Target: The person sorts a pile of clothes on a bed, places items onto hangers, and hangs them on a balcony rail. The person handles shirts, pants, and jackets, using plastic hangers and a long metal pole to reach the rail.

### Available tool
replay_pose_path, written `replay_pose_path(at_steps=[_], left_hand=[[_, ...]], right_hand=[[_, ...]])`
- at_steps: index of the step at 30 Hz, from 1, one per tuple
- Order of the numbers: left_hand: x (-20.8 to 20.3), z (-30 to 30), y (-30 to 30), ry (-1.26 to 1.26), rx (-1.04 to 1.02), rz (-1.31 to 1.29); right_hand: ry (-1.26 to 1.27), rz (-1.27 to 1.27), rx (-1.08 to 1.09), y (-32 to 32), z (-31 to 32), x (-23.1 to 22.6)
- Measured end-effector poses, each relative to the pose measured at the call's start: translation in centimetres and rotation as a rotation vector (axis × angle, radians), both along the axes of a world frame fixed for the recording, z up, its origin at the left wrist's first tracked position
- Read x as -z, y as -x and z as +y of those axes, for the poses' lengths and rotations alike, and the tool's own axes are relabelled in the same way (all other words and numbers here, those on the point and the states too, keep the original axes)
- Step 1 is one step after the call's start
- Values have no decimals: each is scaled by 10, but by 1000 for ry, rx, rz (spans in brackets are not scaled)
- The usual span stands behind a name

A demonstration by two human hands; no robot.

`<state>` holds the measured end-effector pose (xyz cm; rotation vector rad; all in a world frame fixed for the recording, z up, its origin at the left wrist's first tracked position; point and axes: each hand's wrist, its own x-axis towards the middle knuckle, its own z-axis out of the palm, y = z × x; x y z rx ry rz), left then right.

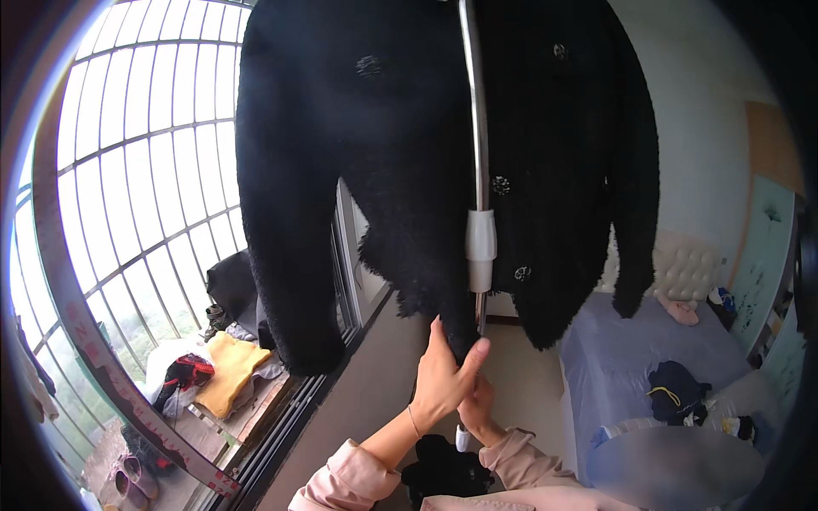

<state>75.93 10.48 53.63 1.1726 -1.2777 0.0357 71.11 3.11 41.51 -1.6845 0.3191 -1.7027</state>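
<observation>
Both hands wrap the pole: the left hand also pinches the hem of the black coat hanging overhead, the right hand grips lower. The heavy coat could tip off if the pole sways.

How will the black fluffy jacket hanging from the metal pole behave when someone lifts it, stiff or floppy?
Likely floppy: the black fluffy jacket sags, its sleeves drooping straight down. Its thick pile suggests bulk more than weight. It probably grips well rather than slips: the left hand pinches its hem beside the metal pole.
</observation>
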Motion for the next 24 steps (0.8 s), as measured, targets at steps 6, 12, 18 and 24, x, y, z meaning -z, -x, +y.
replay_pose_path(at_steps=[6, 12, 18, 24], left_hand=[[-10, -14, -22, -113, 111, 289], [-25, -20, -65, 453, 259, 472], [-28, 3, -92, 382, 354, 461], [-38, 24, -108, 295, 252, 239]], right_hand=[[141, 27, -32, -28, 3, -23], [-37, 262, -687, -54, -8, -17], [-173, 330, -680, -76, -4, -1], [-249, 171, -570, -98, 44, -21]])
